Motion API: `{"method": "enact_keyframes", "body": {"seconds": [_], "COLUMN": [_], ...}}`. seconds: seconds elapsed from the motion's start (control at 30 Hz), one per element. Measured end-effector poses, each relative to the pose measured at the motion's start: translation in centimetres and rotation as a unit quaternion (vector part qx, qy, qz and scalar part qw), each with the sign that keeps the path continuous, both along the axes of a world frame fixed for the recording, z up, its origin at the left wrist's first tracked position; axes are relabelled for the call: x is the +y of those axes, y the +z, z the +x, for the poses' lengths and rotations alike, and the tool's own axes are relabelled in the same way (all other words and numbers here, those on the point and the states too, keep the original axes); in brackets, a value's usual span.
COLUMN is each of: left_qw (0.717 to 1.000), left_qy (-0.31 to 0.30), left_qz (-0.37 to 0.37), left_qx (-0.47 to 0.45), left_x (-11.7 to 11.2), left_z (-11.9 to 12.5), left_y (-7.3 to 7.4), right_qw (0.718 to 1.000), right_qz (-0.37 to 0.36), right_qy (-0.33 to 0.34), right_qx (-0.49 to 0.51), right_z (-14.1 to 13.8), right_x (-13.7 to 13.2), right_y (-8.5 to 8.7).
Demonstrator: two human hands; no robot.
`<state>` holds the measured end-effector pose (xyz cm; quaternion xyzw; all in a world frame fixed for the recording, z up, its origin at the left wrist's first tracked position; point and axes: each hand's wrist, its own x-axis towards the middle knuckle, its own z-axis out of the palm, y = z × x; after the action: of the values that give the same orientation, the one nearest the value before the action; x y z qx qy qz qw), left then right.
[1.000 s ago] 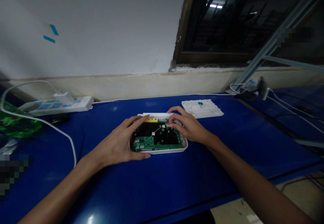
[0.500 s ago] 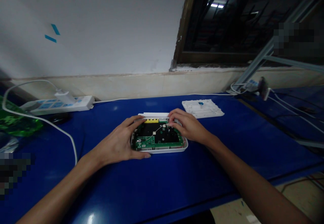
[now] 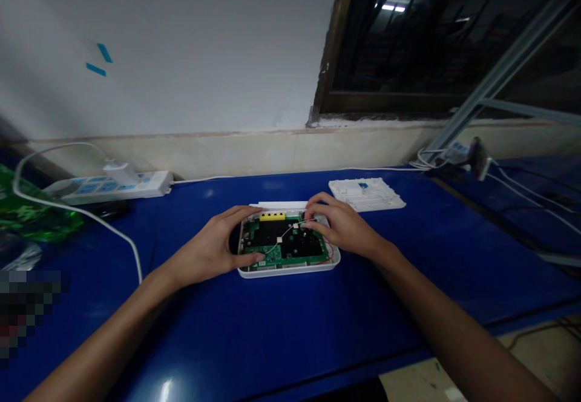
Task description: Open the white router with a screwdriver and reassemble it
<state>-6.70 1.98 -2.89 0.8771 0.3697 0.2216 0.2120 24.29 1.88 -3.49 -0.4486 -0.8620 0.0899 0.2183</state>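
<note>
An opened router (image 3: 290,272), a white plastic case with a green circuit board (image 3: 276,255) inside, lies on the blue table. On the board are a black plate, a row of yellow ports (image 3: 272,216) and a thin white wire (image 3: 285,232) fixed by small pale pads. My left hand (image 3: 213,244) holds the router's left side, fingers at the back corner and thumb on the board's front left. At the back right, my right hand (image 3: 340,225) is closed in a pinch at the wire's end; its fingertips partly hide the spot.
A white cover (image 3: 367,195) lies behind my right hand. A power strip (image 3: 122,187) with a plugged-in adapter stands at the back left, its white cable (image 3: 109,230) curving forward. Green plastic (image 3: 45,211) is at far left. A metal frame (image 3: 481,87) rises at right.
My left thumb has moved from the case's front edge up onto the board. My right hand stays pinched at the wire. The view has shifted slightly.
</note>
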Motion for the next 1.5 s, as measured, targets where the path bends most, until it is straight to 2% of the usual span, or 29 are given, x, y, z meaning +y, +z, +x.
{"method": "enact_keyframes", "body": {"seconds": [0.23, 0.53, 0.73, 0.97, 1.1, 1.3, 1.5], "left_qw": [0.999, 0.991, 0.995, 0.996, 0.998, 1.000, 0.999], "left_qy": [-0.005, 0.001, 0.001, 0.022, 0.019, 0.014, 0.037], "left_qz": [0.007, -0.084, -0.044, -0.032, -0.015, 0.010, 0.013], "left_qx": [-0.036, -0.103, -0.084, -0.075, -0.057, -0.025, -0.024], "left_x": [-0.1, -0.1, 0.0, -0.2, -0.2, -0.2, -0.8], "left_z": [0.2, 0.4, 0.8, 1.2, 1.1, 0.7, 1.2], "left_y": [-0.1, -1.0, -1.1, -1.6, -1.4, -1.1, -1.1], "right_qw": [0.999, 0.998, 0.995, 0.995, 0.995, 0.990, 0.979], "right_qz": [0.016, -0.004, -0.025, 0.008, 0.033, -0.064, -0.147], "right_qy": [-0.019, -0.031, 0.019, -0.013, -0.014, -0.027, -0.033], "right_qx": [-0.023, 0.056, 0.100, 0.098, 0.092, 0.123, 0.136], "right_z": [-0.3, -0.4, 0.2, -0.1, 0.3, 1.3, 1.5], "right_x": [-0.4, 0.4, 1.0, 1.1, 1.1, 0.9, 0.8], "right_y": [0.2, -0.1, -0.5, -1.1, -0.5, 1.2, 0.9]}}
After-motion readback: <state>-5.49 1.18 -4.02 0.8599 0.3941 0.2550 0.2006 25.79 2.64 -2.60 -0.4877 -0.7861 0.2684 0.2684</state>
